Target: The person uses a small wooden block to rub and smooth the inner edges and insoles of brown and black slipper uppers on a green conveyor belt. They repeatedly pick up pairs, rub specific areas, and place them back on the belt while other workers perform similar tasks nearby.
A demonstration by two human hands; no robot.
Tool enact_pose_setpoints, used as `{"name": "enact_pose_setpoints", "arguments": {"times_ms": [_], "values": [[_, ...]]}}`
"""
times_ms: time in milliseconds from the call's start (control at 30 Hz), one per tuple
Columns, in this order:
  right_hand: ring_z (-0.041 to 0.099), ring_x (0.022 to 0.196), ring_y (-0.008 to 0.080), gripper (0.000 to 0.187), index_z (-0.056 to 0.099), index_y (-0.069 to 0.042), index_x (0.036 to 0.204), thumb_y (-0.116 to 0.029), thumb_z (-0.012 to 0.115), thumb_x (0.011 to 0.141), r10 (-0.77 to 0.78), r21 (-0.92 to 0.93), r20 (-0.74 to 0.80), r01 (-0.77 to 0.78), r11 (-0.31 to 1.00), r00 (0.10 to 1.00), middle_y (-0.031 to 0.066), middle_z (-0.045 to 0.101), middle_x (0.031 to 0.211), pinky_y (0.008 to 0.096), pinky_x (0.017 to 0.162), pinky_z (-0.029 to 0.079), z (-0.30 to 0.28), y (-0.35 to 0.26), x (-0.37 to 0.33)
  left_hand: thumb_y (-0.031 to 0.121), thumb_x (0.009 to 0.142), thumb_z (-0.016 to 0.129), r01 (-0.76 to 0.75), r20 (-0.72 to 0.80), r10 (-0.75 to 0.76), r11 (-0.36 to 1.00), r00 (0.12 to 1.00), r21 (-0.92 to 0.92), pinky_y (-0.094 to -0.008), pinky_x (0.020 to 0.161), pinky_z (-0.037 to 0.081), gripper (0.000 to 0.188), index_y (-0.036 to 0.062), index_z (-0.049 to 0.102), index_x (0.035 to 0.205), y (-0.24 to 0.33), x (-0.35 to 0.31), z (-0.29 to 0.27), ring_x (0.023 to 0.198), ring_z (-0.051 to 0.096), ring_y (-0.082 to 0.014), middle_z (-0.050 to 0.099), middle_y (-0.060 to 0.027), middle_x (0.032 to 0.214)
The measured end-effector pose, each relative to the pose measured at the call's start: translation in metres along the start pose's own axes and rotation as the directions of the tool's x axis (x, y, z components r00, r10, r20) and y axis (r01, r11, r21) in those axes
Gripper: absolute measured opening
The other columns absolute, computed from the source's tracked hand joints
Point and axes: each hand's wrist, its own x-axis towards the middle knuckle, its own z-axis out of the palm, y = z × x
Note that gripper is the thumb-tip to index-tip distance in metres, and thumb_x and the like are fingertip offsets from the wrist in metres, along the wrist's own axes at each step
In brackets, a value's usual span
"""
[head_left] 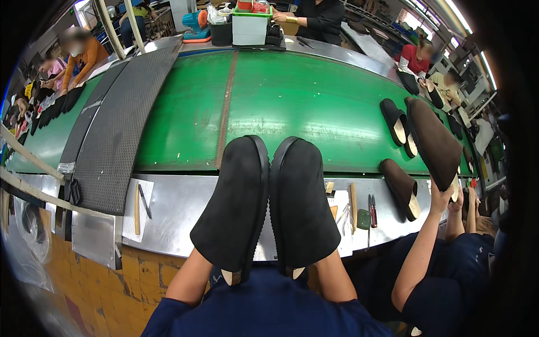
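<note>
Two black closed-toe clogs are held up side by side in front of me, toes away and inner sides almost touching. Behind the left black clog (230,205) my left forearm (191,278) comes up, and the clog hides my left hand. On the other side my right forearm (336,278) rises to the right black clog (303,205), which covers my right hand. Each clog is carried by its own hand, though no fingers show. A pale inside edge shows at each heel, and ridged dark soles face each other along the middle.
A green conveyor belt (185,112) runs beyond the metal bench edge (168,210). Pens, papers and a red-handled tool (373,210) lie on the bench. At right a co-worker holds up a brown clog (435,140); another brown clog (400,185) rests nearby. Dark ridged mats (115,123) cross the belt.
</note>
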Motion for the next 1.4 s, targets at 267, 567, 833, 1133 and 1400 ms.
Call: {"name": "enact_pose_setpoints", "arguments": {"times_ms": [267,567,833,1133,1400], "values": [[0.047,0.132,0.0231,0.059,0.033,-0.001,0.148,-0.038,0.043,0.104,0.148,0.909,0.139,-0.185,0.374,0.979,0.0125,0.044,0.148,0.032,0.111,0.036,0.002,0.045,0.007,0.037,0.106,0.029,0.005,-0.033,-0.002,0.993,0.999,0.119,-0.039,0.105,0.044,0.052,-0.0009,0.053,0.133,0.015,-0.004,-0.003,0.118,0.059,-0.0275,0.061,-0.0168,0.128],[0.059,0.097,0.0153,0.047,0.057,0.003,0.121,-0.035,0.033,0.106,-0.008,0.601,-0.397,0.266,0.754,0.918,0.0116,0.065,0.109,0.0312,0.087,0.047,-0.026,0.011,-0.003,0.04,0.105,0.03,-0.372,0.091,0.703,0.257,0.705,0.892,-0.0321,0.086,0.048,0.054,-0.0045,0.058,0.118,0.042,-0.024,0.024,0.094,0.062,-0.0209,0.066,-0.013,0.106],[0.059,0.089,0.0152,0.042,0.058,0.005,0.114,-0.029,0.034,0.105,-0.047,0.421,-0.514,0.3,0.856,0.857,0.0118,0.066,0.099,0.0286,0.08,0.047,-0.019,-0.004,-0.002,0.041,0.104,0.033,-0.295,0.16,0.767,0.04,0.621,0.955,-0.0286,0.072,0.044,0.052,-0.0041,0.059,0.102,0.037,-0.025,0.042,0.081,0.055,-0.0129,0.063,-0.0073,0.087],[0.057,0.112,0.0205,0.055,0.047,0.005,0.132,-0.039,0.027,0.106,-0.025,0.487,-0.452,0.27,0.831,0.892,0.0141,0.058,0.122,0.0326,0.098,0.045,0.005,0.015,-0.002,0.043,0.103,0.035,-0.246,0.084,0.737,0.114,0.67,0.963,-0.0284,0.072,0.043,0.053,-0.0041,0.059,0.102,0.035,-0.03,0.036,0.081,0.054,-0.0128,0.062,-0.0078,0.086],[0.057,0.109,0.0182,0.049,0.051,0.003,0.127,-0.034,0.027,0.107,-0.027,0.661,-0.336,0.256,0.705,0.942,0.0124,0.06,0.119,0.0329,0.096,0.045,0.022,0.014,0.004,0.048,0.093,0.061,-0.384,0.255,0.74,0.005,0.623,0.923,-0.0324,0.082,0.047,0.057,-0.0041,0.059,0.115,0.07,-0.003,0.086,0.092,0.062,-0.0198,0.066,-0.0136,0.099]]}}
